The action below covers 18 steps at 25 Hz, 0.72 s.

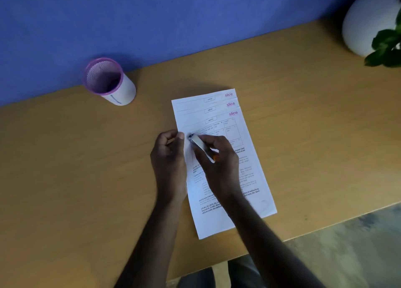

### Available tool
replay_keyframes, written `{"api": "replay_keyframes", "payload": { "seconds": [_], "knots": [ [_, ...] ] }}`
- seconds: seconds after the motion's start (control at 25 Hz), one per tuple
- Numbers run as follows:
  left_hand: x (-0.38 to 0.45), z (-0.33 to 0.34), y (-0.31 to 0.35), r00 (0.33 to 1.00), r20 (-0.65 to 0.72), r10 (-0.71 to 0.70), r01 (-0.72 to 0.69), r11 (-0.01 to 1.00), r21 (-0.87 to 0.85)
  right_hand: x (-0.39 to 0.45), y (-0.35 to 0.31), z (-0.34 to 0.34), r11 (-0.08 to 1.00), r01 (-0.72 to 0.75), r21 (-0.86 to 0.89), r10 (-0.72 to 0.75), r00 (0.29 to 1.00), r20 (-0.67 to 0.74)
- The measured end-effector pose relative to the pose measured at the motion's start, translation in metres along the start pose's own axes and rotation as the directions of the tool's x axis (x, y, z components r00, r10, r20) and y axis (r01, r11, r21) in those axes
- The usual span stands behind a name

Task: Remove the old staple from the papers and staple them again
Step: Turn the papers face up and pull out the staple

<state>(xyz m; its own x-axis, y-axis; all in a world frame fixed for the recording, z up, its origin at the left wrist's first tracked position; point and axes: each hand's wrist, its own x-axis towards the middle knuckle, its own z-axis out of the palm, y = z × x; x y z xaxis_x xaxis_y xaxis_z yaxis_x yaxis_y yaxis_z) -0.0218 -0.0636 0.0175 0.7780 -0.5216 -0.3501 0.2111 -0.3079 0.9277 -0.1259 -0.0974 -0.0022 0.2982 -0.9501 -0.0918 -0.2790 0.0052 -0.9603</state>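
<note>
A fanned stack of printed papers with pink "slice" logos lies on the wooden desk. My right hand grips a small silver stapler with an orange end, its nose pointing at the left edge of the top sheet. My left hand pinches that left edge of the papers between thumb and fingers, right beside the stapler's nose. The staple itself is too small to make out.
A purple-rimmed mesh pen holder stands at the back left against the blue wall. A white pot with green leaves sits at the far right corner. The desk's front edge runs close on the right.
</note>
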Motion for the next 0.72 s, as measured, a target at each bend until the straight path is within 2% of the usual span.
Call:
{"api": "replay_keyframes", "payload": {
  "seconds": [0.28, 0.48, 0.72],
  "knots": [
    [-0.002, -0.004, 0.001, 0.991, 0.025, -0.129, 0.131, 0.986, -0.105, 0.002, -0.002, 0.004, 0.999, -0.011, 0.035, 0.011, 1.0, 0.011],
    [-0.002, -0.009, 0.003, 0.991, 0.019, -0.131, 0.132, 0.988, -0.078, 0.003, 0.003, 0.005, 0.999, 0.033, 0.017, -0.034, 0.998, 0.058],
    [-0.002, -0.014, 0.003, 0.992, 0.035, -0.121, 0.122, 0.992, -0.037, 0.004, 0.008, 0.006, 0.999, -0.007, 0.036, 0.003, 0.994, 0.113]
  ]
}}
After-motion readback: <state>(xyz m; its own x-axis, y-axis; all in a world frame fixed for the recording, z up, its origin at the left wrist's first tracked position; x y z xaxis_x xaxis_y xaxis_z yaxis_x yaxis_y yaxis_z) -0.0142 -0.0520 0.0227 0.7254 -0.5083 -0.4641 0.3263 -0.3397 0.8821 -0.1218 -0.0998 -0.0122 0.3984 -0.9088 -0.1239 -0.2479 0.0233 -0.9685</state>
